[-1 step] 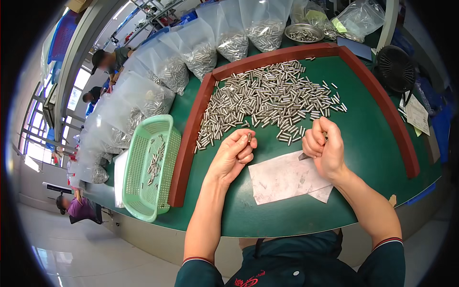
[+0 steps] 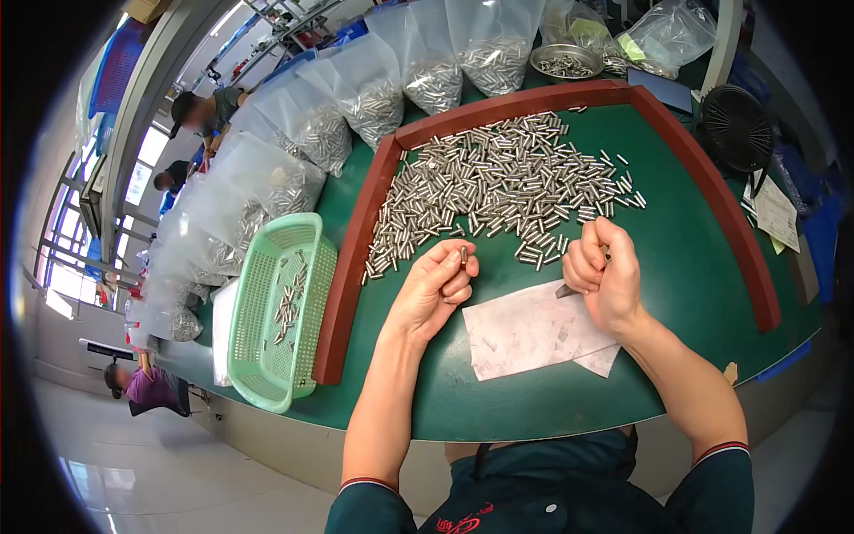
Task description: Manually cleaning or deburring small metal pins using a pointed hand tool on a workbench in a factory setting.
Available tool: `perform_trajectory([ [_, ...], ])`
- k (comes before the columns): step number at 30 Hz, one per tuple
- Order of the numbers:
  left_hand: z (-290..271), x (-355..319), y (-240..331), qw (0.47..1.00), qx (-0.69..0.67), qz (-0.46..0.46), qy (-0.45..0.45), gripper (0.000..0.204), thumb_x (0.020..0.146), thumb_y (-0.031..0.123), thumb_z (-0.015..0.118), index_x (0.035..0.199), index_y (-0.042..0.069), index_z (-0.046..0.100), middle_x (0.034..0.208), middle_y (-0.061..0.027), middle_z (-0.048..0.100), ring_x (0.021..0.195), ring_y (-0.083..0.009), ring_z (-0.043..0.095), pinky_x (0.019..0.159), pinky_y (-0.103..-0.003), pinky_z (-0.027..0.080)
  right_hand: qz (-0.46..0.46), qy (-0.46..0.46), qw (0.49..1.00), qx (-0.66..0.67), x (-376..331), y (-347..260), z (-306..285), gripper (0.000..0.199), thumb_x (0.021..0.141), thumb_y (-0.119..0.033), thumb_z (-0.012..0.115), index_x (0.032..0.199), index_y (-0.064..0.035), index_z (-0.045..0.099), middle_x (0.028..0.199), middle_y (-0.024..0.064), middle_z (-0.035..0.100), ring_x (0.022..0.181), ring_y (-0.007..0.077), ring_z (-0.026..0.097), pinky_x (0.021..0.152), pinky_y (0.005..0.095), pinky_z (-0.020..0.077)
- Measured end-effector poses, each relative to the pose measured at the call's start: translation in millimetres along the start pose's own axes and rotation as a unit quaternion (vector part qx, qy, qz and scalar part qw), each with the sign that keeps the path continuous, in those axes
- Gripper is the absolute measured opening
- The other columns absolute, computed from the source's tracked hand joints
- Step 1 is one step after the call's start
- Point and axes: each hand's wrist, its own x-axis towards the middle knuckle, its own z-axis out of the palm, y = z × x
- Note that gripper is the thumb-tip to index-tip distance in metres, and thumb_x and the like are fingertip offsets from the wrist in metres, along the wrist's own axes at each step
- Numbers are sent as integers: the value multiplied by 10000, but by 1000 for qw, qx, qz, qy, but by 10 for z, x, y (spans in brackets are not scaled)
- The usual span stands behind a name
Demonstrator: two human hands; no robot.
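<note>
A small silver metal cylinder (image 2: 463, 256) is pinched by the left hand (image 2: 438, 287), its long axis near-vertical in view, beside a heap of similar cylinders (image 2: 498, 173) edged by straight dark-red rails (image 2: 349, 294), while the curled right hand's (image 2: 607, 274) contents cannot be told.

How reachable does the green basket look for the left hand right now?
Probably yes: only the red-brown rail seems to stand between the left hand and the green basket, whose top is open. The hand does pinch a metal pin, though.
</note>
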Motion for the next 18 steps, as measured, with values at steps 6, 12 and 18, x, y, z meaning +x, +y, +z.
perform_trajectory([
  [6, 47, -51, 66, 1000, 0, -6, 24, 234, 888, 171, 467, 1031, -10, 500, 754, -80, 543, 478, -37, 296, 452, -172, 262, 1, 2, 1000, 0, 1, 5, 26, 373, 878, -249, 309, 535, -108, 272, 420, -23, 239, 383, 66, 168, 367, 233, 154],
  [12, 39, -29, 91, 996, -38, 2, 85, 298, 902, 268, 433, 939, -9, 535, 761, -81, 535, 495, -62, 321, 445, -185, 274, 1, 11, 1000, 4, 5, 13, 18, 380, 881, -262, 313, 535, -111, 276, 420, -26, 238, 382, 65, 167, 365, 233, 152],
  [18, -48, 32, 132, 874, 394, 141, 247, 277, 882, 260, 493, 740, 25, 531, 557, 33, 419, 457, -70, 331, 433, -215, 265, 5, 12, 1000, 8, 8, 8, 31, 381, 881, -267, 313, 534, -113, 274, 419, -27, 236, 381, 66, 165, 366, 233, 151],
])
